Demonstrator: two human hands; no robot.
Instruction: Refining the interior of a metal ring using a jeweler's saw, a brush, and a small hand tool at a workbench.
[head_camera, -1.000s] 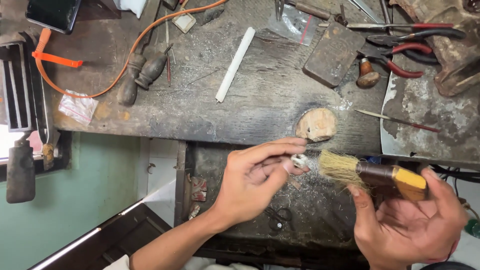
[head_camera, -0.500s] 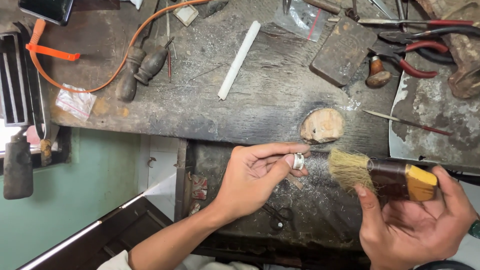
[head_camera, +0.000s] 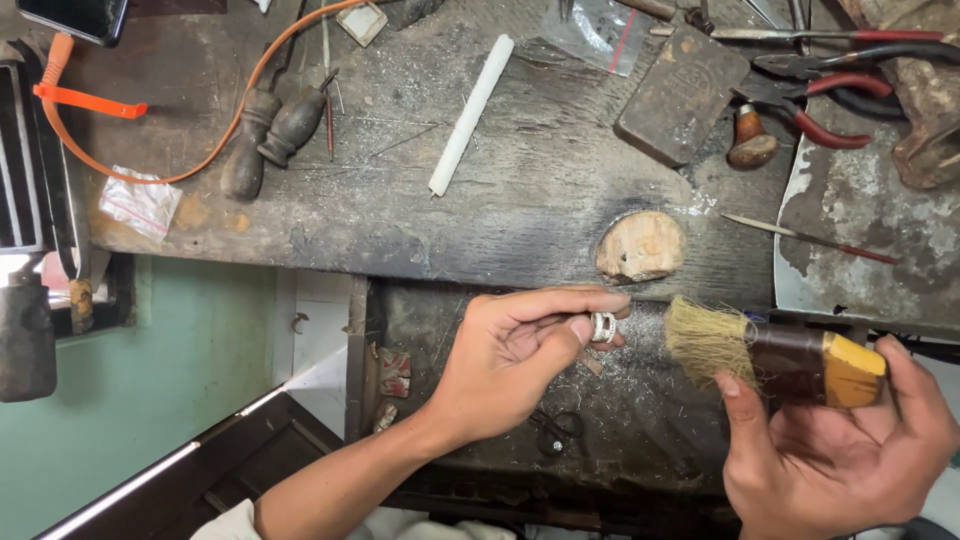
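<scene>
My left hand (head_camera: 515, 360) pinches a small silver ring (head_camera: 603, 327) between thumb and fingertips, held over the open drawer (head_camera: 640, 430) below the bench edge. My right hand (head_camera: 840, 450) grips a flat paintbrush (head_camera: 775, 355) with pale bristles, a dark ferrule and a yellow handle. The bristle tips point left and sit a short gap to the right of the ring, not touching it.
The worn wooden workbench (head_camera: 520, 200) carries a wooden bench peg (head_camera: 641, 246), a white stick (head_camera: 470, 115), wooden-handled tools (head_camera: 270, 135), an orange cord (head_camera: 215, 150), a dark metal block (head_camera: 682, 92), red-handled pliers (head_camera: 820, 100) and a metal sheet (head_camera: 870, 240). Metal filings lie in the drawer.
The brush has drawn back to the right, opening a small gap from the ring. My left hand holds the ring in nearly the same place.
</scene>
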